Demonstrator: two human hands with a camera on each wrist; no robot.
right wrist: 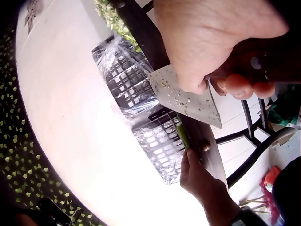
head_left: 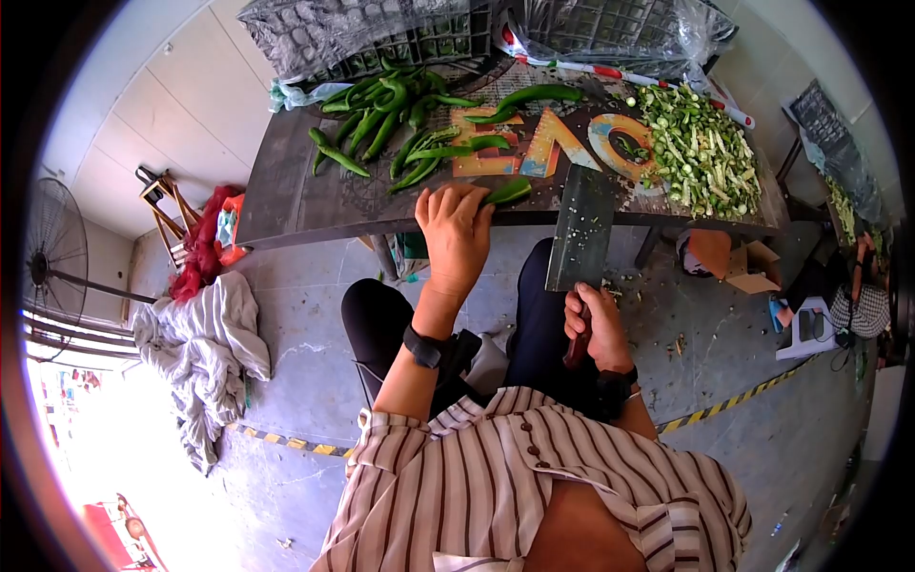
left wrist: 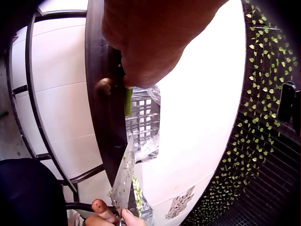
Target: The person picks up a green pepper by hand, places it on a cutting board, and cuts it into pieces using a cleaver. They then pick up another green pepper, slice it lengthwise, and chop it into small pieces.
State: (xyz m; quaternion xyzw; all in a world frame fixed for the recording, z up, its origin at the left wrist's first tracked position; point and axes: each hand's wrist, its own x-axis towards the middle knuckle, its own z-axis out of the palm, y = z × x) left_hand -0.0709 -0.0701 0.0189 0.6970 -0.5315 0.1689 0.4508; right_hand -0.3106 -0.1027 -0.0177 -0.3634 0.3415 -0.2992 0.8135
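Observation:
At the front edge of the dark table point(head_left: 286, 205), my left hand point(head_left: 453, 234) holds a green chili pepper point(head_left: 510, 193) under its curled fingers; the pepper's front part sticks out to the right. My right hand point(head_left: 600, 329) grips the wooden handle of a cleaver point(head_left: 581, 229). Its broad blade, flecked with pepper bits, stands over the table edge to the right of the pepper and apart from it. In the right wrist view the pepper point(right wrist: 182, 135) shows beyond the blade point(right wrist: 183, 99). Whole chili peppers point(head_left: 381, 114) lie behind my left hand, chopped pepper point(head_left: 705, 153) at the right.
Plastic-wrapped black crates point(head_left: 372, 38) stand along the back of the table. A standing fan point(head_left: 57, 248) and a grey cloth heap point(head_left: 205, 353) are at the left. Another person point(head_left: 858, 296) sits at the far right, near a cardboard box point(head_left: 753, 267).

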